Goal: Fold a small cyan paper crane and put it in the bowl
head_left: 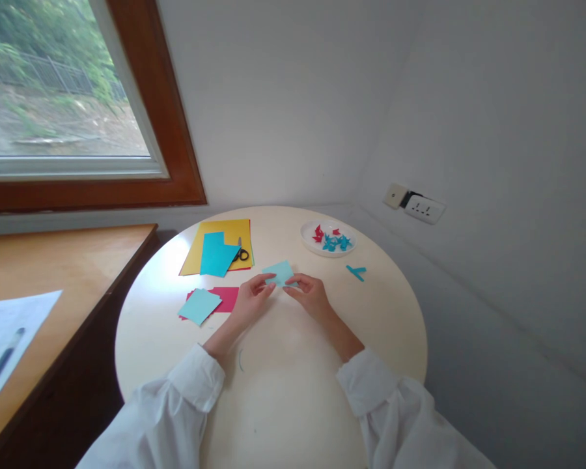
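Observation:
A small light-blue sheet of paper is held up just above the round table, near its middle. My left hand pinches its left lower edge between thumb and fingers. On the opposite side, my right hand grips the right lower edge the same way. Left of my left hand lies a light-blue paper square on top of several red paper pieces. Behind them, cut blue paper rests on a stack of yellow sheets, with black-handled scissors partly under the blue paper.
A white plate with several small red and blue folded paper pieces stands at the back right. Blue paper strips lie in front of it. A wooden desk with a sheet and a pen is at left; walls rise behind.

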Demonstrator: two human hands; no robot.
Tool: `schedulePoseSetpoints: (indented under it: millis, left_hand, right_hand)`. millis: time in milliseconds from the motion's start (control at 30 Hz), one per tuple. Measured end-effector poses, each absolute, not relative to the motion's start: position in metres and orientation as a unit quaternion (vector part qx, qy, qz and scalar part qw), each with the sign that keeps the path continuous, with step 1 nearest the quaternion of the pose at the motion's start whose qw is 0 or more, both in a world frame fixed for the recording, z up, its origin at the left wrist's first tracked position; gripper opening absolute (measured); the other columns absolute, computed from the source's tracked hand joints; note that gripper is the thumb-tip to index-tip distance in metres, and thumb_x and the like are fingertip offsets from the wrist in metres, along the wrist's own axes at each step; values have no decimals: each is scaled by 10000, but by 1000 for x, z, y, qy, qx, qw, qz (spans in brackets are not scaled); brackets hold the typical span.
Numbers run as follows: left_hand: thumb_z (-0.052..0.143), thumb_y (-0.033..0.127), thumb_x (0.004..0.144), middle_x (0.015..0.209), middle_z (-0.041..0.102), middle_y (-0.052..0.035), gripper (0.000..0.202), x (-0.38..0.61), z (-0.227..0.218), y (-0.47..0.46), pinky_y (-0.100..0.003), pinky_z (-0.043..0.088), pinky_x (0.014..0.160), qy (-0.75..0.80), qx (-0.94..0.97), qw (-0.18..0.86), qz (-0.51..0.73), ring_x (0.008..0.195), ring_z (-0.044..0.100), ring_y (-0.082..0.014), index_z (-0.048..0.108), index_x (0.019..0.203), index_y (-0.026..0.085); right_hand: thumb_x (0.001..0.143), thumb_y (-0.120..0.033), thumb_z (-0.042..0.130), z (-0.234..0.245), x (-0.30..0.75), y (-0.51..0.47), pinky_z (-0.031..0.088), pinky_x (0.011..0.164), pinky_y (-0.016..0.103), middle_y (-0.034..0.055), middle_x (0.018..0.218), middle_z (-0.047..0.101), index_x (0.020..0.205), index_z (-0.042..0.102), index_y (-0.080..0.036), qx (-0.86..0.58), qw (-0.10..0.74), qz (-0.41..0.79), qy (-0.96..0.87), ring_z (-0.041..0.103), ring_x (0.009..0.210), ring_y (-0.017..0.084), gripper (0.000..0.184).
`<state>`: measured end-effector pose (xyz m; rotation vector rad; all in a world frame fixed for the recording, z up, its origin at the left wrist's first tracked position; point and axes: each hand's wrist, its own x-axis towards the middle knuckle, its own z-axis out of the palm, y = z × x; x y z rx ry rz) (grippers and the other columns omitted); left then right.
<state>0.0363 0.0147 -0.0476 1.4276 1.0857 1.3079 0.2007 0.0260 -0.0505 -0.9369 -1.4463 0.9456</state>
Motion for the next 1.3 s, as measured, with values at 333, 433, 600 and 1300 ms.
schedulePoseSetpoints:
  millis: [333,433,600,1300]
  left_hand:
    - [641,433,697,857,691,-89,329,33,-38,15,-354,482,828,415,480,515,576,877,612,-208,695,811,130]
    - [638,441,693,877,696,-87,352,34,-35,12,-355,482,816,434,509,487,562,879,614,-213,689,861,136]
    - [684,413,643,878,699,-77,359,36,-32,7,-319,489,735,468,548,434,540,783,628,-194,674,891,153]
    - [630,334,720,677,629,-19,184,46,-32,-2,-290,499,656,461,596,319,575,651,623,-156,558,755,169]
  right_hand:
    - [551,-329,732,-49,198,24,460,614,276,-2,654,643,634,628,-188,-389,545,476,-570,578,606,141,194]
    - [545,-355,730,-47,198,25,445,586,270,-8,628,637,648,632,-184,-409,551,481,-546,556,575,131,223]
    - [592,-381,695,-43,199,25,451,621,280,2,621,644,638,644,-179,-413,571,462,-539,560,598,135,213]
    - [628,-315,670,-34,192,15,442,535,257,-9,569,612,647,606,-179,-435,625,395,-514,552,534,129,151]
